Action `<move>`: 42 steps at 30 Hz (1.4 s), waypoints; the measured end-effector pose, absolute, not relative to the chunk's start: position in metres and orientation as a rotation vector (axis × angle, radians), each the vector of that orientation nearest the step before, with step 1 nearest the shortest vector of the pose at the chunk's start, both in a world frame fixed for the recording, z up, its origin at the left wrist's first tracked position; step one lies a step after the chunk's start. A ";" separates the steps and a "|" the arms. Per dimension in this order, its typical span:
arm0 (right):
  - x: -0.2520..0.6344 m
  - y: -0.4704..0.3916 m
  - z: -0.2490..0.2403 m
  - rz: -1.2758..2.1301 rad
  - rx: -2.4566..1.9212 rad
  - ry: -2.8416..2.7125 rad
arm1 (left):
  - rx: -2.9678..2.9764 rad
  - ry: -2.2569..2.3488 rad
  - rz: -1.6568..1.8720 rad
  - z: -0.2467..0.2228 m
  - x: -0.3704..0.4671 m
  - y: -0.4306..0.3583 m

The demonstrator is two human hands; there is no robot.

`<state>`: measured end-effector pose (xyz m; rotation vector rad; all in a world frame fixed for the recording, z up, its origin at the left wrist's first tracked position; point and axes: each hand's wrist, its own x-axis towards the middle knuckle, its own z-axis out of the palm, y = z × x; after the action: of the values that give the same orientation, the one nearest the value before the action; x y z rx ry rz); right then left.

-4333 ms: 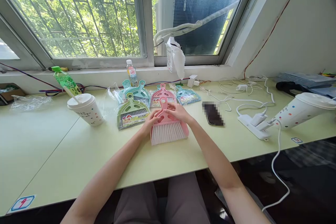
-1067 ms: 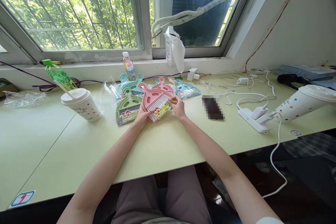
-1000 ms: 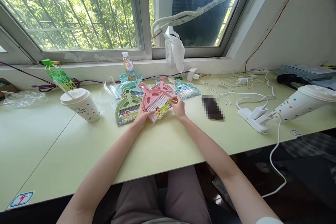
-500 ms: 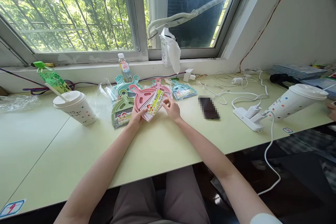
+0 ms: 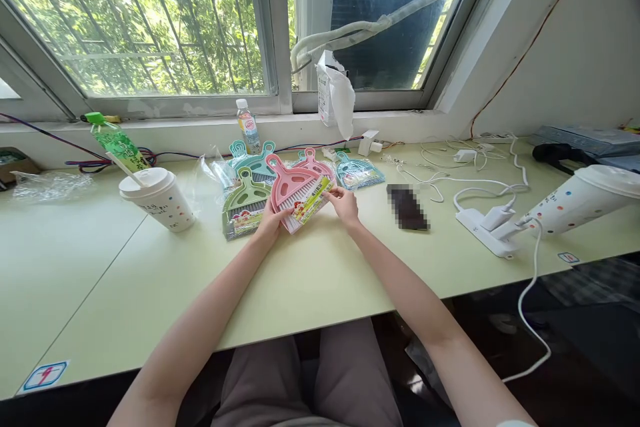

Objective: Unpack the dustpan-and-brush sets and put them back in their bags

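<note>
A pink dustpan and brush set [image 5: 290, 185] with a yellow-green label [image 5: 313, 201] is held tilted above the table. My left hand [image 5: 273, 220] grips its lower left edge, thumb over the front. At the label's right end, my right hand [image 5: 344, 205] pinches the edge with its fingers closed. Just left of the pink set lies a green dustpan set [image 5: 245, 203] in clear wrapping. Behind them is a blue-green set [image 5: 255, 161], partly covered. Another blue set [image 5: 359, 171] lies to the right, beyond my right hand.
White cups [image 5: 159, 199] [image 5: 587, 200] stand left and right. A green-capped bottle [image 5: 117, 143] leans behind the left cup; a small bottle [image 5: 249, 128] stands near the sill. A pixelated dark object [image 5: 407, 207], a power strip [image 5: 485, 232] and white cables [image 5: 470, 181] are on the right.
The view has shifted slightly left, so the things on the table appear farther right. The label now lies at a flatter slant in my hands, which keep their hold.
</note>
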<state>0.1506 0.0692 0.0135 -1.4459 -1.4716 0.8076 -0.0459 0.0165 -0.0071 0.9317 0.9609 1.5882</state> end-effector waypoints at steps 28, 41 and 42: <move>0.146 0.070 0.015 1.176 -1.157 -1.383 | 0.861 0.899 1.566 -0.012 -0.047 0.021; 0.138 0.062 0.010 0.827 -1.376 -1.585 | 0.911 0.972 1.531 -0.007 -0.045 0.014; 0.138 0.061 0.011 0.813 -1.393 -1.602 | 0.905 0.978 1.532 -0.006 -0.045 0.014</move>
<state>0.1383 0.0610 0.0111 -1.3929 -1.6019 0.8134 -0.0447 0.0142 -0.0063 0.9048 0.9776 1.5320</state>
